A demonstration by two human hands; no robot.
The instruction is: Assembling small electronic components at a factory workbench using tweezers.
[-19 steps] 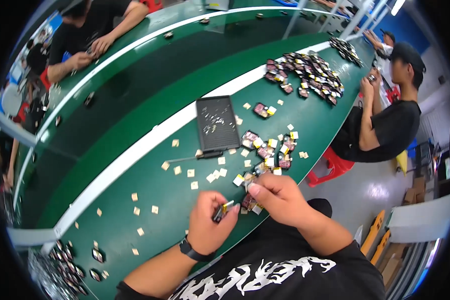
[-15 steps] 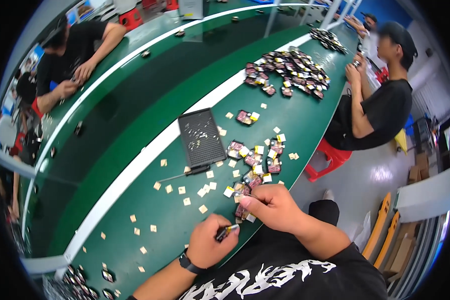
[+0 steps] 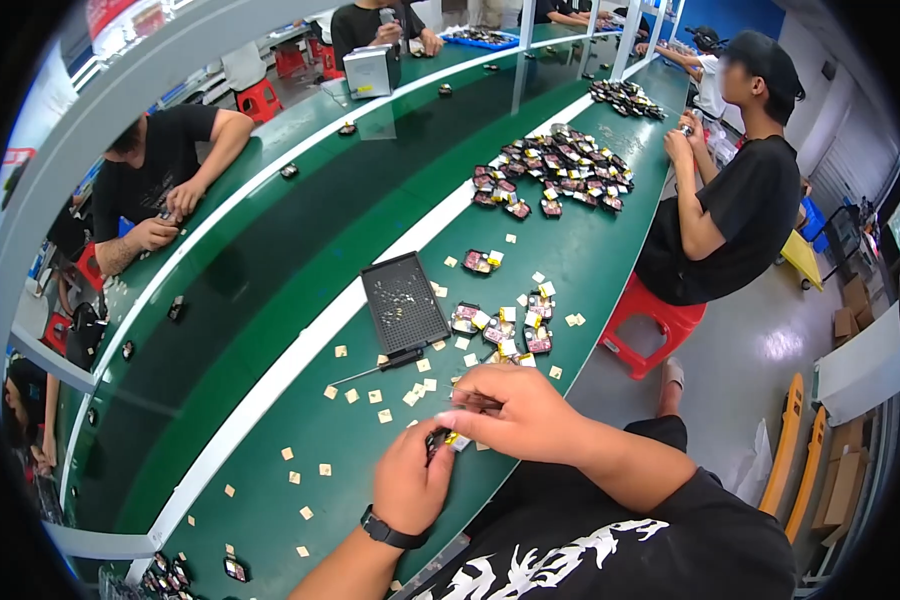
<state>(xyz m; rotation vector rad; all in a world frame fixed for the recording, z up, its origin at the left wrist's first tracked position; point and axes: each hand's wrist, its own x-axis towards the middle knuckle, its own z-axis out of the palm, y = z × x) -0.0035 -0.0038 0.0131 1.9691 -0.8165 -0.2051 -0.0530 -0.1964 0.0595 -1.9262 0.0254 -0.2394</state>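
Observation:
My left hand [image 3: 410,472], with a black watch on its wrist, is closed around a small black part [image 3: 436,441] that has a yellow and white label [image 3: 457,440]. Right above it, my right hand [image 3: 510,408] is pinched, its thumb against the part. A thin dark tool [image 3: 482,402] shows between the right fingers; its kind is mostly hidden. Just beyond the hands lies a loose group of similar black parts [image 3: 467,318] with labels. Small tan square pieces [image 3: 410,397] are scattered on the green table around them.
A black tray [image 3: 406,300] with tiny bits stands near the white rail, a thin screwdriver [image 3: 380,368] beside it. A large pile of black parts [image 3: 560,170] lies farther off. A co-worker [image 3: 730,190] sits at right on a red stool [image 3: 650,325]; another person [image 3: 160,190] works across the belt.
My right hand has moved left and down from the group of parts to my left hand, and the two now meet at the held part. The whole view has shifted slightly.

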